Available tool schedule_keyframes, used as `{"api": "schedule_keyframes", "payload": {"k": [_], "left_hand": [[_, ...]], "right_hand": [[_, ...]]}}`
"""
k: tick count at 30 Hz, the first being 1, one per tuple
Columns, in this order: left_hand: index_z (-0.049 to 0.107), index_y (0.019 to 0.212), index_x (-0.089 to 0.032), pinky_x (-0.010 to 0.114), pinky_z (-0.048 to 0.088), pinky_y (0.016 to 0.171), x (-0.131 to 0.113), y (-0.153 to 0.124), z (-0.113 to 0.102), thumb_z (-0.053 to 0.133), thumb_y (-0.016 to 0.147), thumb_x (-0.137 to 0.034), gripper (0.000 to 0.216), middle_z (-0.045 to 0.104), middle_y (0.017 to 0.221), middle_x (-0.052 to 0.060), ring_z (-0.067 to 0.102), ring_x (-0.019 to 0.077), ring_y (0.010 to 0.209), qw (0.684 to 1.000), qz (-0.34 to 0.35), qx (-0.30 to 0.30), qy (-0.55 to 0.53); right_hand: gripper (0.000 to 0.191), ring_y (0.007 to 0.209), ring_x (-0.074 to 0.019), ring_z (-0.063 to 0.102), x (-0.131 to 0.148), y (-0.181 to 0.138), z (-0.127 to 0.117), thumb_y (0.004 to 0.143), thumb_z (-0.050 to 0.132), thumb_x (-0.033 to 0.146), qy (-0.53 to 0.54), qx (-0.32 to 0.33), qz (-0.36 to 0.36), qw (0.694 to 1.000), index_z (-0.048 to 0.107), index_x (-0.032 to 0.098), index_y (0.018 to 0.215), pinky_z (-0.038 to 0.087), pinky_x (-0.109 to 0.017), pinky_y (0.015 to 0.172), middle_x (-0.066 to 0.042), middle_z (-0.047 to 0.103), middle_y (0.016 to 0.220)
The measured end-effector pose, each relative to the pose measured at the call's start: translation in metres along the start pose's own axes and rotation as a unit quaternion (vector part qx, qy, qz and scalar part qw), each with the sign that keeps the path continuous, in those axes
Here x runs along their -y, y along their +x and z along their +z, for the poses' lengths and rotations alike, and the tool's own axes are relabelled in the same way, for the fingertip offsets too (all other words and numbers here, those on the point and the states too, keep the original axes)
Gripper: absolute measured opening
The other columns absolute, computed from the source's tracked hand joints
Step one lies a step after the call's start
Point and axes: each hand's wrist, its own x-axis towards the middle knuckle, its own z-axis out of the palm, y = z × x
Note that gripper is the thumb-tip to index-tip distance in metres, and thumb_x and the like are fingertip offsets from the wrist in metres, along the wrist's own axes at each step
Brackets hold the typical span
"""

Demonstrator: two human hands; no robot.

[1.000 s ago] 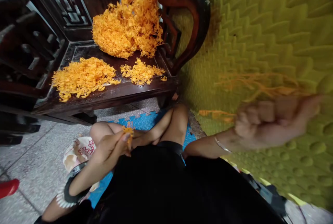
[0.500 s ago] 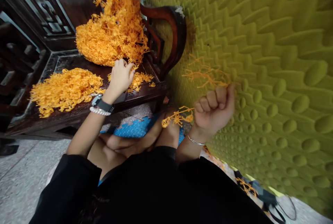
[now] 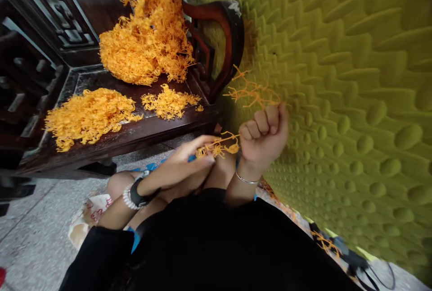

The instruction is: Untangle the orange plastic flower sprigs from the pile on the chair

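Note:
My right hand (image 3: 263,135) is closed in a fist around a thin orange branched plastic sprig (image 3: 254,94). Bare forked stems stick out above the fist, and a tufted end (image 3: 232,147) comes out at its left side. My left hand (image 3: 189,158), wearing a watch and a beaded bracelet, has thumb and forefinger closed around small orange tufted pieces (image 3: 211,149) right by that end. Whether the pieces touch the sprig's stem, I cannot tell. On the dark wooden chair seat lie a small heap of orange pieces (image 3: 170,102) and a wider heap (image 3: 89,117).
Behind these, a large orange pile (image 3: 145,52) leans towards the back of the wooden chair (image 3: 135,140). Its curved armrest (image 3: 234,43) stands beside a textured yellow-green wall (image 3: 324,70). More orange stems (image 3: 326,243) and dark straps lie on the floor at lower right.
My left hand has moved from the small heap on the chair down and right to the tufted end by my right fist. My right hand has shifted slightly left, still gripping the sprig.

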Motion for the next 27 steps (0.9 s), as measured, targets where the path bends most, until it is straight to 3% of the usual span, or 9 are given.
{"api": "schedule_keyframes", "payload": {"k": [2, 4, 7, 10, 12, 15, 18, 21, 27], "left_hand": [[0.057, 0.125, -0.021, 0.036, 0.044, 0.1, -0.006, -0.015, 0.02, 0.051, 0.09, -0.052, 0.047, 0.064, 0.124, 0.01, 0.058, 0.0238, 0.114, 0.997, -0.05, 0.019, -0.05], [0.063, 0.112, -0.021, 0.034, 0.046, 0.095, -0.008, -0.023, 0.033, 0.055, 0.09, -0.046, 0.035, 0.067, 0.114, 0.008, 0.06, 0.0219, 0.106, 0.993, -0.089, -0.003, -0.082], [0.065, 0.099, -0.019, 0.03, 0.049, 0.076, -0.005, -0.026, 0.045, 0.056, 0.088, -0.049, 0.033, 0.066, 0.091, 0.005, 0.059, 0.0179, 0.081, 0.981, -0.118, -0.04, -0.149], [0.062, 0.084, -0.018, 0.027, 0.043, 0.059, -0.002, -0.028, 0.055, 0.062, 0.082, -0.052, 0.034, 0.057, 0.071, 0.002, 0.051, 0.0141, 0.064, 0.968, -0.161, -0.083, -0.172], [0.055, 0.071, -0.018, 0.026, 0.035, 0.051, -0.001, -0.034, 0.059, 0.058, 0.085, -0.054, 0.038, 0.047, 0.062, 0.0, 0.042, 0.012, 0.056, 0.962, -0.183, -0.071, -0.191], [0.045, 0.066, -0.019, 0.025, 0.029, 0.049, -0.008, -0.051, 0.057, 0.044, 0.093, -0.053, 0.044, 0.039, 0.06, -0.002, 0.034, 0.0102, 0.054, 0.959, -0.179, -0.023, -0.22], [0.043, 0.069, -0.019, 0.026, 0.033, 0.056, -0.024, -0.074, 0.05, 0.035, 0.099, -0.045, 0.04, 0.04, 0.064, -0.003, 0.036, 0.0103, 0.058, 0.972, -0.16, 0.01, -0.172], [0.042, 0.071, -0.019, 0.026, 0.036, 0.063, -0.04, -0.094, 0.042, 0.032, 0.101, -0.035, 0.036, 0.045, 0.066, -0.002, 0.041, 0.0109, 0.062, 0.99, -0.124, 0.024, -0.059], [0.04, 0.072, -0.02, 0.026, 0.039, 0.066, -0.05, -0.121, 0.034, 0.033, 0.1, -0.02, 0.03, 0.047, 0.067, -0.002, 0.045, 0.0113, 0.063, 0.993, -0.059, -0.015, 0.098]], "right_hand": [[0.06, 0.037, -0.0067, 0.0, -0.004, -0.001, 0.004, 0.09, 0.054, 0.043, 0.021, 0.019, 0.01, 1.0, 0.017, 0.019, 0.049, 0.012, -0.021, 0.033, 0.01, 0.009, 0.045], [0.059, 0.038, -0.0067, 0.0, -0.006, -0.004, 0.008, 0.092, 0.051, 0.041, 0.041, 0.034, 0.022, 0.998, 0.017, 0.019, 0.049, 0.011, -0.021, 0.033, 0.01, 0.009, 0.046], [0.058, 0.039, -0.0073, 0.0, -0.009, -0.01, 0.013, 0.094, 0.047, 0.04, 0.066, 0.054, 0.04, 0.996, 0.018, 0.02, 0.049, 0.012, -0.021, 0.034, 0.009, 0.008, 0.048], [0.058, 0.039, -0.0076, 0.001, -0.012, -0.013, 0.015, 0.096, 0.044, 0.042, 0.086, 0.069, 0.058, 0.992, 0.019, 0.019, 0.049, 0.014, -0.021, 0.035, 0.009, 0.008, 0.048], [0.058, 0.039, -0.0076, 0.002, -0.012, -0.015, 0.013, 0.096, 0.045, 0.044, 0.089, 0.068, 0.065, 0.992, 0.02, 0.019, 0.049, 0.014, -0.022, 0.035, 0.008, 0.009, 0.047], [0.06, 0.037, -0.0073, 0.004, -0.009, -0.02, 0.011, 0.094, 0.048, 0.047, 0.087, 0.077, 0.08, 0.99, 0.023, 0.019, 0.048, 0.016, -0.022, 0.035, 0.008, 0.011, 0.044], [0.061, 0.036, -0.0067, 0.007, -0.003, -0.034, 0.014, 0.094, 0.049, 0.048, 0.113, 0.153, 0.091, 0.978, 0.022, 0.019, 0.047, 0.015, -0.023, 0.035, 0.008, 0.011, 0.042], [0.06, 0.035, -0.0058, 0.007, 0.004, -0.048, 0.021, 0.099, 0.038, 0.041, 0.152, 0.247, 0.077, 0.954, 0.019, 0.019, 0.047, 0.012, -0.022, 0.036, 0.008, 0.012, 0.041], [0.06, 0.034, -0.0052, 0.011, 0.007, -0.05, 0.03, 0.099, 0.036, 0.045, 0.128, 0.363, 0.095, 0.918, 0.021, 0.02, 0.047, 0.015, -0.022, 0.034, 0.008, 0.018, 0.041]]}}
